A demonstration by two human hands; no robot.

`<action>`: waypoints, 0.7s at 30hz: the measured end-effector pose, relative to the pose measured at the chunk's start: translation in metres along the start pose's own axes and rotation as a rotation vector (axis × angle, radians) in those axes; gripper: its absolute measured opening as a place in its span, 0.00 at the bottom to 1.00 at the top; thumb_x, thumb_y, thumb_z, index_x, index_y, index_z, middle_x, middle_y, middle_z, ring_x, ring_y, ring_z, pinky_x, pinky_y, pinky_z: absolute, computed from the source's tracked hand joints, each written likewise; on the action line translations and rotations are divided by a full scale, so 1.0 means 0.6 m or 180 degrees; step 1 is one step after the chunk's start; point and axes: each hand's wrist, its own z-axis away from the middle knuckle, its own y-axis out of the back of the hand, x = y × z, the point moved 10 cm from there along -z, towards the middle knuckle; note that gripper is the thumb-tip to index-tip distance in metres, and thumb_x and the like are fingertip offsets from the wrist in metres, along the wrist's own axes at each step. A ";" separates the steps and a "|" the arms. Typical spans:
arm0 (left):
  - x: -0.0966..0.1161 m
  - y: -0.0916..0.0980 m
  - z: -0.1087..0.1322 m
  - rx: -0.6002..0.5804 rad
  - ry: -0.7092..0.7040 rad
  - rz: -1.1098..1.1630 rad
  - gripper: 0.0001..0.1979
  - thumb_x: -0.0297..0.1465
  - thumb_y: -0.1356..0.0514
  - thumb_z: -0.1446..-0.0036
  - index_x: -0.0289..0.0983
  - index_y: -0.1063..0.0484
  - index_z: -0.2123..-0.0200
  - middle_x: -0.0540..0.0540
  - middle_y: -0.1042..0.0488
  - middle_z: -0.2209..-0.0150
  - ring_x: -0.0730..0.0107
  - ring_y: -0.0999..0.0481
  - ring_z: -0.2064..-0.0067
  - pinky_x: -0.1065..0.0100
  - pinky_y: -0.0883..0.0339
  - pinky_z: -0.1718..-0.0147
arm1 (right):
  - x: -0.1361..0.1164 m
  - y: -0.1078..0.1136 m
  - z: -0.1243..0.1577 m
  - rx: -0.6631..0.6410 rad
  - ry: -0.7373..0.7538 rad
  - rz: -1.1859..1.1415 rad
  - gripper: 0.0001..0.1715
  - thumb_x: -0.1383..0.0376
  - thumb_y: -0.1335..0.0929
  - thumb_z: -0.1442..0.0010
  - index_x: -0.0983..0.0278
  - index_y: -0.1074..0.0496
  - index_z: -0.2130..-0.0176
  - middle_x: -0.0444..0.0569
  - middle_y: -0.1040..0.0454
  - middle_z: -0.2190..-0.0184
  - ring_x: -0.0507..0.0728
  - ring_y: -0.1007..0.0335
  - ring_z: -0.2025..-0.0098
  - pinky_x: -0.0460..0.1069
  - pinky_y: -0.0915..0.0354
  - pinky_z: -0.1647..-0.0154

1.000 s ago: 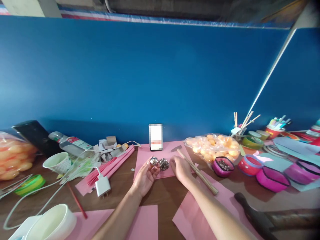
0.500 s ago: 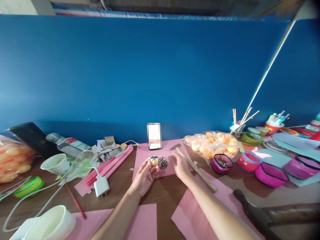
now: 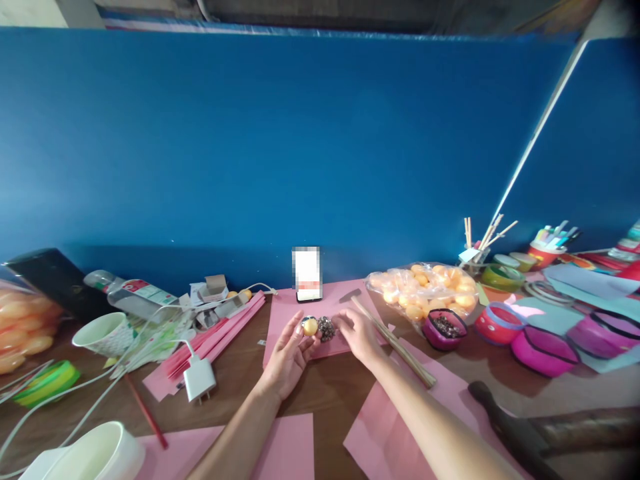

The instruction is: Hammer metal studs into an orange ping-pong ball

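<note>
My left hand is closed around the side of a small yellow-orange ball, thumb and fingers pinching it; a shiny silver patch shows on its upper part. Right beside the ball sits a dark, glittering cluster of small metal pieces; whether it is joined to the ball I cannot tell. My right hand has its fingertips drawn together at the cluster's right edge, and anything between them is too small to make out. Beneath both hands lies pink paper.
A phone stands behind my hands. To the right are wooden sticks, a bag of orange balls, a purple bowl of metal bits, and a hammer. Leftward lie a white charger, paper cup and clear bottle.
My right hand has moved slightly left, bringing its fingertips to the metal cluster. The ball has turned a little in my left hand, so less silver shows.
</note>
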 end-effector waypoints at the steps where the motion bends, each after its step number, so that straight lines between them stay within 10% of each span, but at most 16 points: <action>1: 0.001 -0.002 0.001 -0.0012 0.0000 -0.0017 0.22 0.29 0.40 0.48 0.41 0.37 0.48 0.44 0.24 0.61 0.67 0.24 0.59 0.65 0.32 0.58 | 0.005 -0.003 0.000 -0.0039 -0.0097 -0.0191 0.12 0.57 0.37 0.44 0.62 0.30 0.71 0.46 0.28 0.77 0.56 0.31 0.74 0.50 0.34 0.72; 12: -0.001 -0.003 -0.004 -0.0054 -0.0100 -0.0082 0.22 0.27 0.38 0.51 0.39 0.35 0.51 0.44 0.25 0.60 0.64 0.26 0.55 0.60 0.35 0.52 | -0.001 -0.045 0.007 -0.0515 -0.0663 -0.1984 0.10 0.58 0.33 0.47 0.61 0.32 0.65 0.45 0.27 0.70 0.53 0.31 0.68 0.49 0.34 0.66; 21: -0.002 -0.009 -0.003 -0.0109 -0.0080 -0.0127 0.22 0.26 0.38 0.50 0.40 0.35 0.51 0.44 0.25 0.57 0.65 0.26 0.56 0.64 0.34 0.55 | -0.007 -0.051 0.010 -0.0614 -0.0578 -0.1911 0.09 0.59 0.32 0.48 0.62 0.33 0.71 0.40 0.33 0.76 0.49 0.39 0.74 0.44 0.40 0.72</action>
